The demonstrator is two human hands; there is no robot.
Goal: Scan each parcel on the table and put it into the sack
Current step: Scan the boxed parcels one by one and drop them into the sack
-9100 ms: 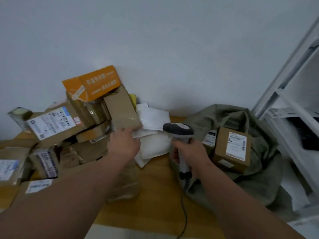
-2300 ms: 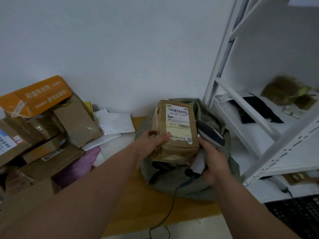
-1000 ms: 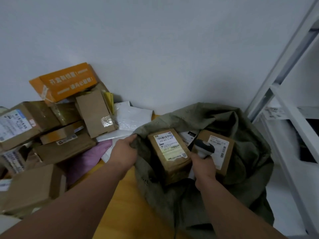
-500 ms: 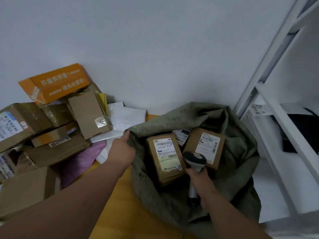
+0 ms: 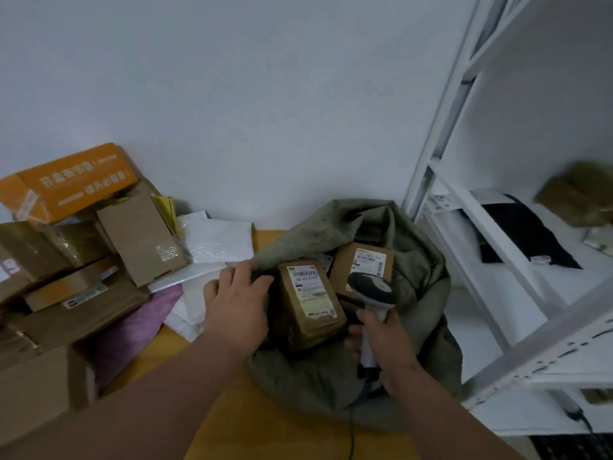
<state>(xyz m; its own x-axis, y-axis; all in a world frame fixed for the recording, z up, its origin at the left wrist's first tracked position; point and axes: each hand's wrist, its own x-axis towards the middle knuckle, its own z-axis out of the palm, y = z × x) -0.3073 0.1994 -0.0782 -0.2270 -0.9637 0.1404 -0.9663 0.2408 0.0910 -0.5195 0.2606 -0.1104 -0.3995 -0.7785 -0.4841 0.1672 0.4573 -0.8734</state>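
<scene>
Currently between parcels: two labelled brown parcels, the near parcel (image 5: 310, 302) and the far parcel (image 5: 363, 265), lie inside the green sack (image 5: 421, 293), labels up. Left hand (image 5: 237, 303) hovers at the sack's left lip, fingers spread and relaxed, holding nothing; whether it touches the cloth, can't tell. Right hand (image 5: 381, 340) is wrapped round the handle of the scanner (image 5: 373, 293), head over the sack mouth, cable trailing down over the worktop (image 5: 212, 423).

Next move, likely: left hand goes to the unscanned pile (image 5: 83, 260) on the left, picks one, turns its barcode toward the scanner.

Around: orange box (image 5: 66, 182) on top of the pile, white mailers (image 5: 215, 244) and a purple bag (image 5: 132, 330) between pile and sack, white shelving (image 5: 497, 227) on the right. Mailers overlap and boxes lean on one another, so pulling one may shift the rest. Several labels face away or are hidden.
</scene>
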